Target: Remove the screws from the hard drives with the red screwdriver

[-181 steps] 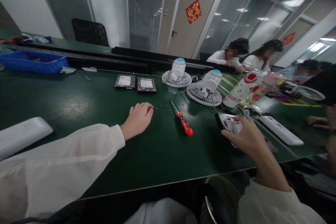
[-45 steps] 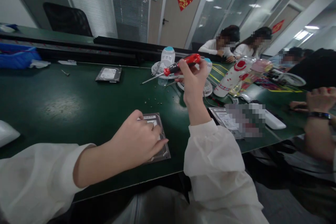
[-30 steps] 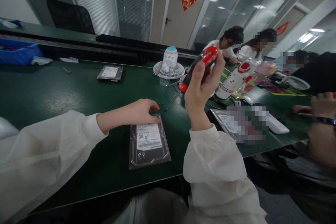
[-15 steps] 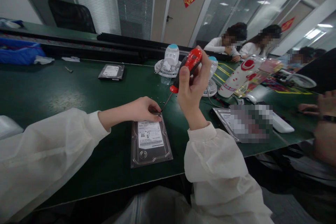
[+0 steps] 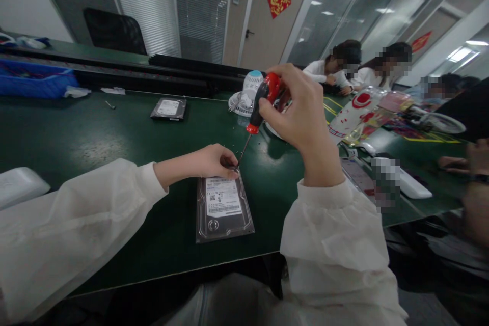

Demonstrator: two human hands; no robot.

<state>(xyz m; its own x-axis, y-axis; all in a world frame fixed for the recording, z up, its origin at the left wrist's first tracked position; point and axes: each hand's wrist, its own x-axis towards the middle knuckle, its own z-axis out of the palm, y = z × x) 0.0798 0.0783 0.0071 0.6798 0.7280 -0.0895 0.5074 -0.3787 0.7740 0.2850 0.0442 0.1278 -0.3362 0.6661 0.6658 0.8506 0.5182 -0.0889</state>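
Note:
A hard drive (image 5: pixel 225 221) with a white label lies flat on the green table in front of me. My left hand (image 5: pixel 216 161) is closed at its far end, thumb on the top face and fingers curled at the far edge. In my right hand (image 5: pixel 300 104) is a red and black screwdriver (image 5: pixel 256 112), gripped near the top of its handle. Its shaft slants down to the drive's far right corner, beside my left fingertips. The exact spot under the tip is too small to make out. Several tiny screws (image 5: pixel 235 152) lie just beyond the drive.
Another hard drive (image 5: pixel 168 108) lies farther back at left. A white fan (image 5: pixel 251 92) stands behind the screwdriver. At left is a blue bin (image 5: pixel 34 80). Bottles (image 5: pixel 353 112), a white device (image 5: pixel 408 183) and a co-worker's hand (image 5: pixel 454 164) are at right.
My right hand has turned about the screwdriver handle, its back and wrist swinging to the right. The screwdriver stays at the drive's far corner. My left hand keeps its place on the drive.

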